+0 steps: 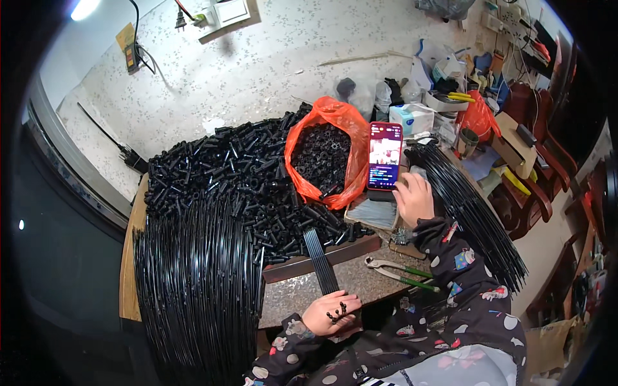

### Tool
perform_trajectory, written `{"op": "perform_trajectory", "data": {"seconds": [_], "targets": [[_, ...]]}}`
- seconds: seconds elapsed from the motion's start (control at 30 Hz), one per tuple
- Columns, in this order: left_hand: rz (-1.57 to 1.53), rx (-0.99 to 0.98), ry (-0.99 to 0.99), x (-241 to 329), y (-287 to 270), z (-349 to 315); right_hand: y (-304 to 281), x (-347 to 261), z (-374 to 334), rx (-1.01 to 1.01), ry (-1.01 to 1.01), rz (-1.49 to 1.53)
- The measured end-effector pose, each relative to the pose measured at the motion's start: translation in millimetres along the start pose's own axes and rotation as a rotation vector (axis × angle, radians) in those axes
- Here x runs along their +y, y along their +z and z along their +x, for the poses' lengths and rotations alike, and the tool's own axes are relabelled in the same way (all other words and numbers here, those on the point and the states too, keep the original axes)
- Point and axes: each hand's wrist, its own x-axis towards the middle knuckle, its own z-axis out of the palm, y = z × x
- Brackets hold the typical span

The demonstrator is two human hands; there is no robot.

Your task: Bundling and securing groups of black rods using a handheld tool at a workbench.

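My left hand (330, 314) is closed over the near end of a flat row of thin black rods (320, 260), at the table's front edge. Several small black knobbed pieces (338, 314) sit at its fingers. The far ends of the rods rest over a dark bar (354, 253) beside a heap of black parts. My right hand (415, 198) reaches to the lower right edge of an upright phone (385, 157) with a lit screen. Its fingers are partly stretched out, and nothing shows in them. Whether the fingertips touch the phone is hard to tell.
Black tubular parts (219, 167) are heaped at the back left, beside an orange-red bag (299, 138) of small black pieces. Long black rods lie in bundles at the left (193, 283) and right (473, 212). Green-handled pincers (402, 271) lie near the front edge. A tissue box (412, 119) stands behind.
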Motion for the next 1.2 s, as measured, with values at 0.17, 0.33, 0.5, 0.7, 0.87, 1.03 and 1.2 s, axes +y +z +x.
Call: {"op": "perform_trajectory", "data": {"seconds": [0.17, 0.33, 0.5, 0.7, 0.87, 1.03, 1.2], "targets": [[-0.013, -0.011, 0.004, -1.4, 1.4, 0.4, -4.7, 5.0, -1.8, -0.046, 0.010, -0.008], [0.006, -0.009, -0.018, 1.3, -1.1, -0.4, 2.4, -0.1, -2.4, -0.091, -0.046, -0.003], [0.001, -0.026, -0.011, 2.0, -1.7, -1.6, 4.5, -1.8, -3.5, -0.099, -0.064, -0.049], [0.008, -0.061, -0.010, 1.2, -1.3, -1.0, 4.7, 0.6, 3.4, -0.058, -0.010, -0.173], [-0.008, -0.006, 0.003, 2.4, -2.7, 1.2, 7.7, -1.3, 1.8, -0.068, -0.039, -0.104], [-0.007, 0.001, 0.007, 1.5, -1.8, 1.1, 11.3, -6.5, 3.6, -0.119, -0.045, -0.101], [-0.012, 0.014, 0.018, 2.1, -0.8, 3.4, 11.6, 0.5, 4.6, -0.038, -0.085, -0.138]]}}
